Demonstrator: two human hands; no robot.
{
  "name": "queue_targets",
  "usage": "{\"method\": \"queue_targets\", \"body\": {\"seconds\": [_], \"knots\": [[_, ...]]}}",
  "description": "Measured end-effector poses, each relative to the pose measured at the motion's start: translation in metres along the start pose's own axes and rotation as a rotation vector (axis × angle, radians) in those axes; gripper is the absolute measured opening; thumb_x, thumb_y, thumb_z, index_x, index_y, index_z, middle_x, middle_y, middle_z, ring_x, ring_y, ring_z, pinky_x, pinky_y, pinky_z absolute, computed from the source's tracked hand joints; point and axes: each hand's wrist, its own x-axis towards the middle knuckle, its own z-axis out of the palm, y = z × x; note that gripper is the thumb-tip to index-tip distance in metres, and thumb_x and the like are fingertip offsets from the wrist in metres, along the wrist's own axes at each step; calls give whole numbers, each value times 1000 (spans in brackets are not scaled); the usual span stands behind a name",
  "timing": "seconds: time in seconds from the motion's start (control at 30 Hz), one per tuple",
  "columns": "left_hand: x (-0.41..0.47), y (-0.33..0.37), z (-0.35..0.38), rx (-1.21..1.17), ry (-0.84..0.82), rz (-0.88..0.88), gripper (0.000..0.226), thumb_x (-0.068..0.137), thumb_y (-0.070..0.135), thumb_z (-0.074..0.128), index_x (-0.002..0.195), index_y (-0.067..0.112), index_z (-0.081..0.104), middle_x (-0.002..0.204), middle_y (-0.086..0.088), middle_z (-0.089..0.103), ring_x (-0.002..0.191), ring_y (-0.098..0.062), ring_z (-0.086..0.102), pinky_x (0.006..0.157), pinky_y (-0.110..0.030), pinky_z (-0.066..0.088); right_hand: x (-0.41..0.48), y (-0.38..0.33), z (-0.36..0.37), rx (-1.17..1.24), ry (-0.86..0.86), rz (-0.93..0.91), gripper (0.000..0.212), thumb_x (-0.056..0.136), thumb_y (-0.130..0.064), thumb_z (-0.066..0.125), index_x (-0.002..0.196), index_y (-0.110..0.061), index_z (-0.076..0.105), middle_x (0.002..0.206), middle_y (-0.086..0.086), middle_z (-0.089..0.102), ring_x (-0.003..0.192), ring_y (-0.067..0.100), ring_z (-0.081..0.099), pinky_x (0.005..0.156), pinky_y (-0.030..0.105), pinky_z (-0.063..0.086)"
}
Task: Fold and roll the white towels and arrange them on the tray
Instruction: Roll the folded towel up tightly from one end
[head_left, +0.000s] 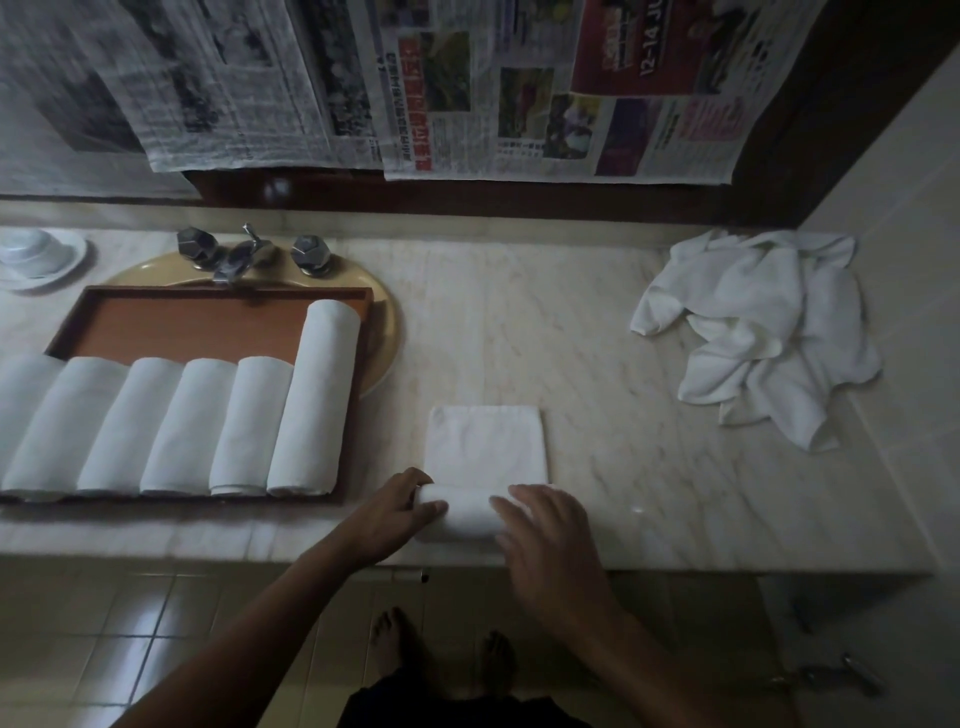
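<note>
Left hand (400, 512) curls round one end of the half-rolled towel (467, 514), right hand (550, 535) presses straight fingers on top — likely to keep it tight — tray (208, 293) waiting beside the left hand.

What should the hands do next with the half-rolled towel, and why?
Probably roll the half-rolled towel forward: the left hand grips its end, the right hand presses on top, and a flat stretch lies unrolled ahead, so it cannot yet join the rolls on the tray.

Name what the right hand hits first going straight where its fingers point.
The right hand seems to touch the towel roll now; pushing on, it would cross the unrolled flat part.
</note>
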Motion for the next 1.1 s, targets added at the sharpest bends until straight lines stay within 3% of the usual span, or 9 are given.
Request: {"method": "queue_targets", "body": {"seconds": [0.1, 0.17, 0.3, 0.5, 0.63, 0.73, 0.83, 0.97, 1.1], "knots": [[7, -1, 2, -2, 27, -47, 56, 83, 69, 50, 116, 23, 57, 112, 3, 59, 97, -13, 59, 78, -33, 50, -6, -9, 15, -90, -143, -23, 66, 95, -21, 60, 156, -21, 38, 164, 11, 34, 152, 35, 28, 121, 62, 24], [9, 2, 4, -14, 91, -56, 64, 81, 76, 46, 119, 25, 58, 114, 4, 58, 100, -14, 59, 81, -32, 48, 2, -3, 18, -114, -201, -27, 77, 93, -17, 59, 162, -21, 24, 169, 12, 22, 157, 35, 14, 123, 62, 15], [15, 5, 11, -41, 211, -70, 48, 100, 60, 50, 132, 25, 56, 126, -1, 58, 111, -20, 58, 93, -39, 48, 31, 7, 13, -153, -289, -42, 96, 79, -16, 69, 162, -20, 21, 166, 12, 28, 154, 36, 23, 123, 62, 18], [25, 20, 6, 9, 198, -104, 46, 106, 50, 45, 135, 16, 55, 130, -11, 58, 111, -29, 60, 93, -42, 51, 71, 21, 6, -182, -352, -38, 83, 84, -60, 65, 153, -23, 37, 143, 3, 50, 131, 28, 48, 116, 52, 28], [12, 23, 4, 297, 257, 59, 42, 107, 44, 40, 141, 20, 47, 133, -10, 50, 116, -34, 58, 94, -43, 51, 76, 18, -1, -129, -484, -14, 81, 85, -74, 55, 148, -27, 37, 139, 1, 51, 124, 24, 48, 107, 47, 36], [-12, 29, 12, 315, 354, 209, 55, 98, 54, 53, 144, 25, 47, 138, 2, 47, 123, -19, 49, 102, -40, 46, 64, 18, -8, -55, -585, 24, 83, 86, -76, 53, 151, -29, 35, 146, 0, 46, 130, 23, 44, 110, 46, 34], [-29, 26, 34, 577, 256, 457, 58, 90, 60, 54, 138, 27, 50, 138, 3, 52, 125, -18, 49, 107, -45, 42, 53, 20, -14, -25, -643, 14, 79, 88, -74, 53, 151, -29, 35, 148, -1, 45, 132, 22, 43, 111, 45, 32], [-29, 17, 50, 682, 204, 433, 49, 91, 55, 55, 132, 28, 51, 127, 8, 58, 109, -17, 60, 96, -46, 49, 49, 19, -17, -4, -687, 26, 83, 89, -75, 51, 155, -27, 32, 152, -1, 42, 134, 22, 40, 111, 43, 31], [-18, 33, 33, 708, 101, 367, 50, 95, 54, 45, 138, 30, 50, 134, 9, 56, 118, -16, 55, 102, -41, 36, 33, 11, -15, -64, -522, 11, 77, 92, -62, 54, 154, -20, 35, 149, 3, 46, 136, 27, 44, 120, 49, 24]]}}
